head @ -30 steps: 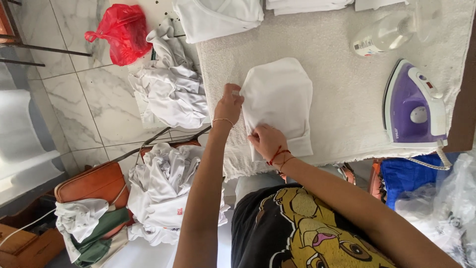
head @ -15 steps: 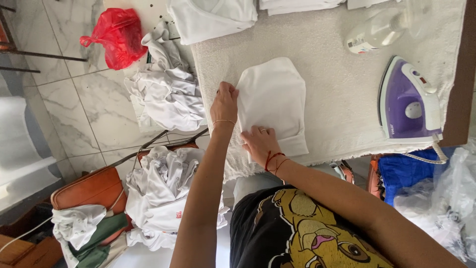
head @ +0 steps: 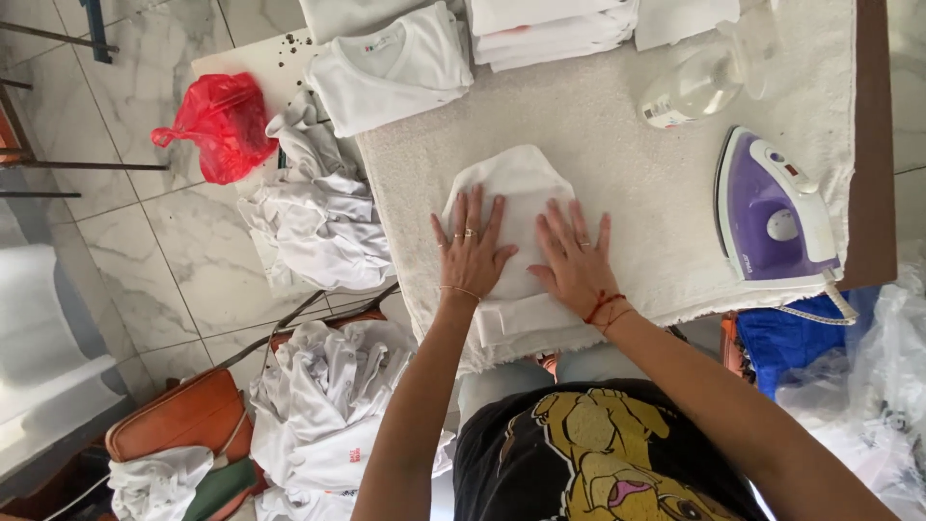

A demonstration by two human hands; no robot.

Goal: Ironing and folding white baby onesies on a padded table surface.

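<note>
Both palms lie flat, fingers spread, on a folded white garment (head: 516, 207) at the frame's centre: left hand (head: 471, 253) and right hand (head: 576, 260) grip nothing. The hands cover its lower half. At right stands a purple iron (head: 772, 207); the clear spray bottle (head: 696, 82) above it is hard to make out.

White folded garment (head: 516, 207); purple-white iron (head: 772, 207); red bag (head: 220, 123); orange, possibly leather, bag (head: 178, 425); beige board cover (head: 617, 145).

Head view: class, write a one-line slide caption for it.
Both hands, left hand and right hand, press flat on a folded white garment beside a purple iron.
</note>
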